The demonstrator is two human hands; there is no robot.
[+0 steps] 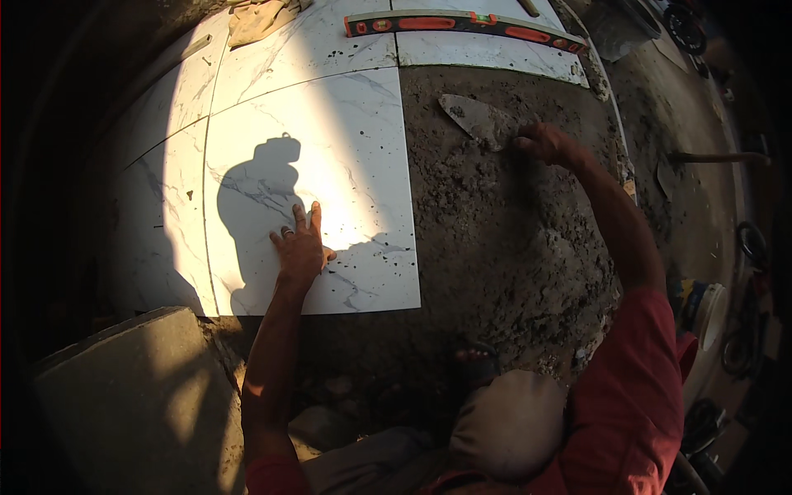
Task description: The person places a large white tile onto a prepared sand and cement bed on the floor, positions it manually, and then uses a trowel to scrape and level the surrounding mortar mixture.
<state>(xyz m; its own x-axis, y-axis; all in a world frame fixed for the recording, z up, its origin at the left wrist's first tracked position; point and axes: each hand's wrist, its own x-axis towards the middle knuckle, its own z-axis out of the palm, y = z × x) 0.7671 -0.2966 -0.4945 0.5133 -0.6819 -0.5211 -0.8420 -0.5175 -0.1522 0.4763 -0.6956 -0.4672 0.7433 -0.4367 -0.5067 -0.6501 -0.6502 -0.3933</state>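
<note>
My left hand [300,246] lies flat with fingers spread on a large white marble-look floor tile [330,140]. My right hand [544,142] reaches forward and grips the handle of a pointed metal trowel [474,117]. The trowel blade rests on a rough bed of grey mortar [495,223] that fills the patch to the right of the tile. Specks of mortar dot the tile near its right edge.
More white tiles [177,107] lie to the left and beyond. An orange spirit level [466,23] rests across the far tiles. A grey slab [132,396] sits at lower left. Tools and a bucket [709,309] line the right side; a cloth [260,18] lies at the top.
</note>
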